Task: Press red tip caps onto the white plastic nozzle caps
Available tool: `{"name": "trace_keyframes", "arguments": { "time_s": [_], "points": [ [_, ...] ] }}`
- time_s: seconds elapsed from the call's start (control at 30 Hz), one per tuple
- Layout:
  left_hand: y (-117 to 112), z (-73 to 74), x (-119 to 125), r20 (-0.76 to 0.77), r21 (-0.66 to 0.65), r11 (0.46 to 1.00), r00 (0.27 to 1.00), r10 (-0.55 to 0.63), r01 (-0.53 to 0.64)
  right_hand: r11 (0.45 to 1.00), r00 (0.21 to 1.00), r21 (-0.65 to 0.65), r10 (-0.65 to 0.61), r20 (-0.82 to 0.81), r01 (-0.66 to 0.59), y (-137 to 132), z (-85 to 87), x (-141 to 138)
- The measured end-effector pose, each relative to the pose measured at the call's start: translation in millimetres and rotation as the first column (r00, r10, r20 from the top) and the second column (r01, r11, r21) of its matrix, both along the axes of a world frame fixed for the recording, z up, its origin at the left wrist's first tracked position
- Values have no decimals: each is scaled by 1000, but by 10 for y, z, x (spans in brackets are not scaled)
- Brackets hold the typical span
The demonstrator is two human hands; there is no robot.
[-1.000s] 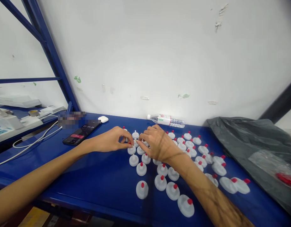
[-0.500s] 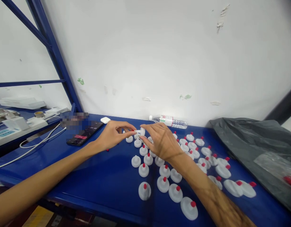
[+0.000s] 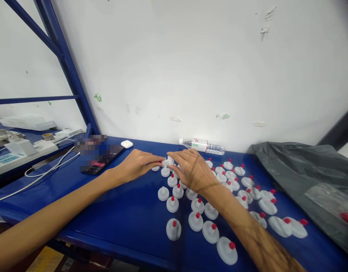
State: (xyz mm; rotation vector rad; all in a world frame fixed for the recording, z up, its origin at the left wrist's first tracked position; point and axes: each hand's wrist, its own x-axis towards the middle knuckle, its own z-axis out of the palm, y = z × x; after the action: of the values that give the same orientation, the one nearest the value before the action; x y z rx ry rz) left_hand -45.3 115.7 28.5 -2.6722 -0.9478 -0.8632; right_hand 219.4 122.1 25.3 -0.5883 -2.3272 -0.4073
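My right hand (image 3: 192, 168) pinches a white round nozzle lid (image 3: 170, 161) by its edge, turned so its spout points left. My left hand (image 3: 138, 164) is closed at that spout, with thumb and forefinger pinched on a small red cap; only a trace of red shows between the fingertips. Both hands meet just above the blue table. Below and around them stand several white lids with red caps, such as a lid (image 3: 172, 204) near the middle. One white lid (image 3: 163, 193) has a bare spout.
A clear water bottle (image 3: 204, 146) lies against the wall. On the left are a phone (image 3: 104, 160), a white earbud case (image 3: 127, 144) and white cables (image 3: 55, 166). A dark grey plastic bag (image 3: 298, 162) covers the right side of the blue table (image 3: 128, 223).
My left hand has turned slightly, its fingers now flatter and closer to the lid in my right hand. The red piece is less visible. The right hand has barely moved.
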Motion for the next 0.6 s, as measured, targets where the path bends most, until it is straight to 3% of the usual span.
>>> {"name": "trace_keyframes", "arguments": {
  "time_s": [0.17,0.37,0.6],
  "points": [
    [-66,66,40,-19,-83,996,1000,20,-21,1000,1000,-2,-8,15,8,9,-10,-6],
    [-94,156,93,13,-276,961,1000,-5,8,1000,1000,-4,3,12,-3,17,-36,-18],
    [-127,154,171,221,-472,880,973,67,47,999,999,-31,33,-7,-33,28,-6,19]
  ]
}}
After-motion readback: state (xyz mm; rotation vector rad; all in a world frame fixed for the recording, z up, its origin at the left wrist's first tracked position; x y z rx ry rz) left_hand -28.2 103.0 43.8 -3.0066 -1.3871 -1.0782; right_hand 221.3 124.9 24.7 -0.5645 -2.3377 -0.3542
